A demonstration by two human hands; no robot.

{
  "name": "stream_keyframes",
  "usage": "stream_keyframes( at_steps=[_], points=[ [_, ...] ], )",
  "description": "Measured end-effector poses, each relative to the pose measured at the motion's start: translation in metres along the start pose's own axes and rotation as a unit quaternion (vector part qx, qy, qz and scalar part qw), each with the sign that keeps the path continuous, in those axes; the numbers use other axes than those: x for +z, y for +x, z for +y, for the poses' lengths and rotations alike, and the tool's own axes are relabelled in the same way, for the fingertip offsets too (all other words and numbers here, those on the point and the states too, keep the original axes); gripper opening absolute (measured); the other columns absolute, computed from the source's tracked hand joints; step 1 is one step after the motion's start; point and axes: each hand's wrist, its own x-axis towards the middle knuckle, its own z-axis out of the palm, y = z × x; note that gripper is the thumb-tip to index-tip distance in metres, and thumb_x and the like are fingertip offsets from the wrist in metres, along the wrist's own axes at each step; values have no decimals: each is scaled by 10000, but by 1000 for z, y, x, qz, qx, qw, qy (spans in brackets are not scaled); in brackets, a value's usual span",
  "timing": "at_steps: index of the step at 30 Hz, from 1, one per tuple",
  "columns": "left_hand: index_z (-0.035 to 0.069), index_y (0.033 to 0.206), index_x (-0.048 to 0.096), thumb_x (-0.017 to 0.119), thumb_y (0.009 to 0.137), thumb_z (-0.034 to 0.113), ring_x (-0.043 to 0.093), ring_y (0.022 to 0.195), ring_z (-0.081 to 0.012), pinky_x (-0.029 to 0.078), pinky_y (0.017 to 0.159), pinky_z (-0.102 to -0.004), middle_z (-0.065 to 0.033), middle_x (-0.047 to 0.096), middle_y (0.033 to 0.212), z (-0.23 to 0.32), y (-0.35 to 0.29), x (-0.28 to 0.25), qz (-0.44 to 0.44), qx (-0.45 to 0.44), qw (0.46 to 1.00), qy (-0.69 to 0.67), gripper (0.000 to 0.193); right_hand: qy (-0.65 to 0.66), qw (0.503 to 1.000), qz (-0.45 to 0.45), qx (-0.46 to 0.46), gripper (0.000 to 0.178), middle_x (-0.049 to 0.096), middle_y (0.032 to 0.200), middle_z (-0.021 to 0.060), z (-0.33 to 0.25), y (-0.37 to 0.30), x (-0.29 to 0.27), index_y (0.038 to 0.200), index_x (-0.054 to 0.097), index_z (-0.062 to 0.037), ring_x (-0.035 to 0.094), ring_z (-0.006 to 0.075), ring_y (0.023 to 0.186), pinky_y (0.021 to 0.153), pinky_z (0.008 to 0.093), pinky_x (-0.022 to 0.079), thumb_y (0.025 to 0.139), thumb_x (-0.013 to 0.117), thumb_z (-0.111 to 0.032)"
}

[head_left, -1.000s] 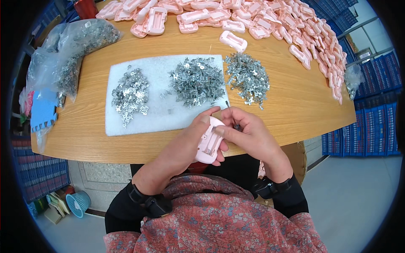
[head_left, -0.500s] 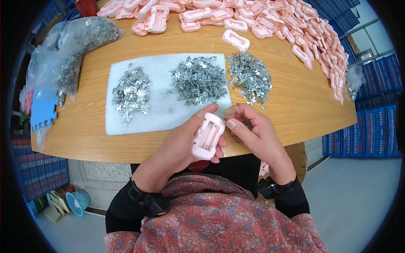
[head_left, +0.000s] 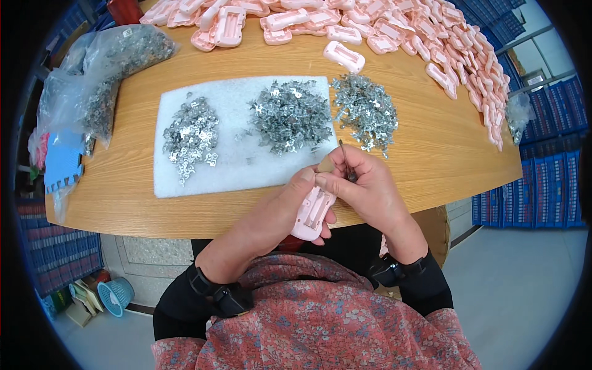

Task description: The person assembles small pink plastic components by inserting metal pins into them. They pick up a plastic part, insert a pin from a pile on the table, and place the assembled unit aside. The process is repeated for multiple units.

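Note:
A pink plastic battery-compartment housing [head_left: 314,213] rests in my left hand [head_left: 274,206], whose thumb lies along its upper side and whose fingers curl beneath. Its long open battery slot faces up. At the housing's far end, the thumb and index finger of my right hand [head_left: 364,185] press together. The right index fingertip wears a beige cover [head_left: 327,164]. A thin dark metal tool [head_left: 346,161] sticks up between the right fingers; its exact kind is unclear. Anything small under those fingertips is hidden.
Silvery metal battery contacts lie in a left pile [head_left: 191,135] and a middle pile [head_left: 291,117] on a white foam sheet [head_left: 231,172]. A third contact pile [head_left: 365,114] sits on the wooden table [head_left: 431,154]. Pink housings [head_left: 425,37] heap along the back. Plastic bags [head_left: 92,80] stand left.
My right hand has moved left onto the far end of the housing, and its thin tool now shows. The housing has shifted slightly nearer and right within my left hand.

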Motion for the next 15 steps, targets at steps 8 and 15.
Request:
stream_keyframes(
  at_steps=[8,15],
  points=[
    [100,1446,356,188,1071,490,691,718,-223,593,620,-345,-144,664,897,3,0,-4,-39,20,997,-63,566,40,998,-13,38,158,595,767,-30,-3,-4,1,977,653,3,512,26,687,635,212,452,901,717,-120],
    [108,1493,300,194,1069,498,689,718,-222,590,620,-346,-142,662,896,4,-1,-6,-39,25,997,-63,586,20,998,-29,43,141,601,779,-29,-4,-4,0,953,627,-3,517,23,703,639,216,457,921,694,-123]
  ],
)
